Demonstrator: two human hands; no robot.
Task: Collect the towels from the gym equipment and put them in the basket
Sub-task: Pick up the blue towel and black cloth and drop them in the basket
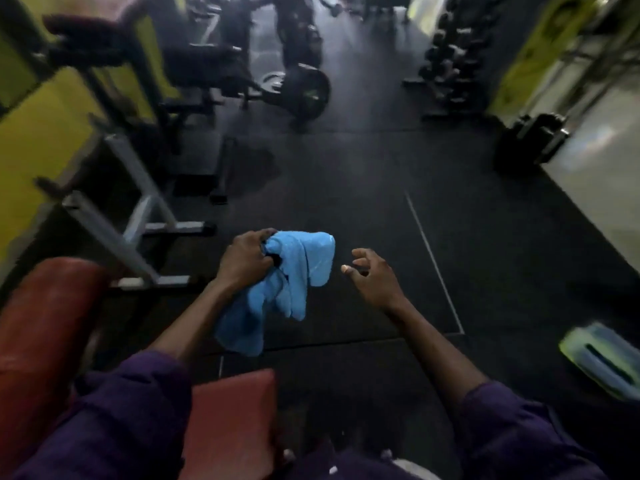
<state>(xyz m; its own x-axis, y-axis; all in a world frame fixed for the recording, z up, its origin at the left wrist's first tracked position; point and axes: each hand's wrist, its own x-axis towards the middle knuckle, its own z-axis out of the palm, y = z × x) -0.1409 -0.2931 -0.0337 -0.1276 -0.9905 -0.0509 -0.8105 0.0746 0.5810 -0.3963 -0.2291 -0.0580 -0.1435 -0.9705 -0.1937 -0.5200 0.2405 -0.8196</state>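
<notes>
The left hand (247,261) is closed tight around a blue towel (280,289). It grips the towel near the top, and the rest of the cloth hangs down in soft folds above the dark floor mat (363,202). The towel is up in the air and does not touch the floor.

The right hand (372,275) is near the towel but apart from it. Its fingers are spread and bent a little, and it holds nothing.

A red bench pad (228,420) is low in the view, close to the person, and another red pad (45,306) is at the left. No towel lies on them. Farther off there are dark gym machines (194,71), a weight plate (308,88) and a rack of dumbbells (450,57). The picture is blurry, so I cannot tell if more towels are on them.

At the right edge, on the floor, there is a green and blue thing (602,362). It could be the basket, but it is too blurry to be sure.

So one towel is picked up and in the hand. It is not in a basket yet. I think the person must carry it to the basket and drop it in, then look for other towels
</notes>
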